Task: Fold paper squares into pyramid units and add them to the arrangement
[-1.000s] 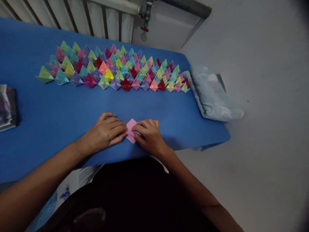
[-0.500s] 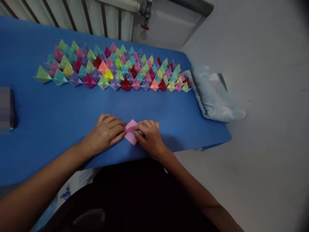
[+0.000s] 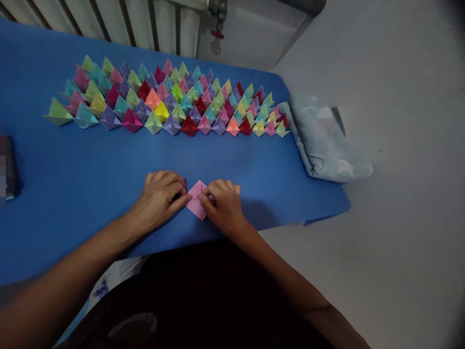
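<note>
A small pink sheet of origami paper (image 3: 196, 209), folded into a diamond with a crease across its middle, lies on the blue tabletop near the front edge. At its left corner my left hand (image 3: 159, 195) grips it, thumb on the paper and fingers curled. My right hand (image 3: 225, 206) is closed over the right side, thumb and forefinger pinching near the centre, so that corner is mostly hidden. Farther back, rows of folded paper boats (image 3: 172, 125) in many colours stand close together.
A folded light-blue patterned cloth (image 3: 323, 145) lies at the right end of the blue table (image 3: 90, 169). Behind the table are a white radiator (image 3: 141, 24) and a valve with a red handle (image 3: 217, 34). A dark object (image 3: 10, 167) sits at the left edge.
My left thumb has shifted onto the paper's left corner, with the fingers drawn slightly back. My right hand stays nearly in place. The view has shifted slightly.
</note>
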The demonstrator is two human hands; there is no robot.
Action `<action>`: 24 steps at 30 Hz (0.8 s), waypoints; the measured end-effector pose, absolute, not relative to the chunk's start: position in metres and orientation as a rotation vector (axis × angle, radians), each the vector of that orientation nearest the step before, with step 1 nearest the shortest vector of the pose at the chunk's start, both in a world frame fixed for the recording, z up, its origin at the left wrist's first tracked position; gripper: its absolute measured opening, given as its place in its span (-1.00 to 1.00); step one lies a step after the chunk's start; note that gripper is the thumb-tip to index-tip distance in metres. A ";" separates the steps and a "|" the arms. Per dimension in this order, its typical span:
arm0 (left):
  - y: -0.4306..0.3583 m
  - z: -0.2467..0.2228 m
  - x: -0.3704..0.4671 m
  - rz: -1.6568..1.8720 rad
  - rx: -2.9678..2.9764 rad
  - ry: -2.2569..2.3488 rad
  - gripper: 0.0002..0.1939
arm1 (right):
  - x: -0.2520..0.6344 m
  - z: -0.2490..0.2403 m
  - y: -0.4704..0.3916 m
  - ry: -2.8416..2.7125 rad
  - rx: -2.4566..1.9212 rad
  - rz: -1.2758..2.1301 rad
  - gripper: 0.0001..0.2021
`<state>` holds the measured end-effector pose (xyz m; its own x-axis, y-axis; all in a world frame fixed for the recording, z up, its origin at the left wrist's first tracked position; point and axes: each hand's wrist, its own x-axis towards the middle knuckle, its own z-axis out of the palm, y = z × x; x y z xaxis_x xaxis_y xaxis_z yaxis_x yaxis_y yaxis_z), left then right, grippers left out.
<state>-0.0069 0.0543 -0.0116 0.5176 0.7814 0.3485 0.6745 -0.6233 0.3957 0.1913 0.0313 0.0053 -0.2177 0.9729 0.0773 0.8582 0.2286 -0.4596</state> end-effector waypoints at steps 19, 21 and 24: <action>0.054 -0.013 -0.004 0.725 2.663 1.280 -0.81 | 0.192 0.004 0.027 -2.283 -1.664 0.452 -0.71; 0.052 -0.015 -0.004 0.758 2.740 1.219 -0.83 | 0.194 0.005 0.026 -2.292 -1.690 0.434 -0.70; 0.047 -0.016 -0.004 0.772 2.843 1.108 -0.76 | 0.196 0.005 0.024 -2.324 -1.724 0.382 -0.70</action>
<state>-0.0041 0.0475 -0.0158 0.6317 0.6347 0.4451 0.6375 -0.7520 0.1677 0.1960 0.0238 0.0052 -0.2858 0.9580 0.0231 0.9001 0.2767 -0.3364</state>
